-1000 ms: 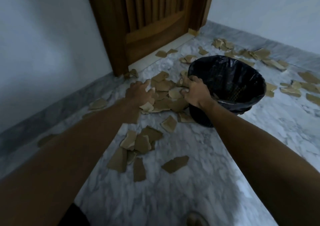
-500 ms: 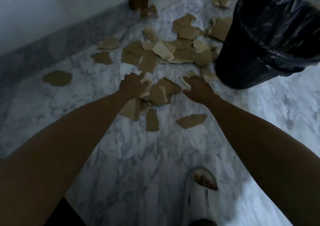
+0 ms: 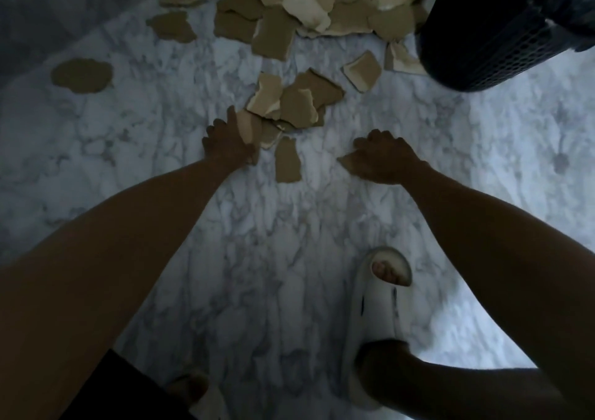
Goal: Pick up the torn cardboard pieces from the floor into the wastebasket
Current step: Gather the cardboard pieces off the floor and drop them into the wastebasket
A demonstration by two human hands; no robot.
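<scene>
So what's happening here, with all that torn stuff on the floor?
A person is bent over a marble floor, clearing up torn cardboard pieces. The left hand is at the edge of the nearest small heap, touching a piece there. The right hand rests on a separate piece lying by itself. A black mesh wastebasket stands just beyond, to the right. Many more scraps lie scattered farther out, so most of the job is not yet done.

Both forearms are bare, no sleeves showing, and neither the left hand [image 3: 230, 144] nor the right hand [image 3: 384, 159] shows any ring or band. Below the right hand, a white open-toed slipper [image 3: 376, 310] shows toes. Below the left hand, dark shorts [image 3: 109, 390] edge the frame.
</scene>
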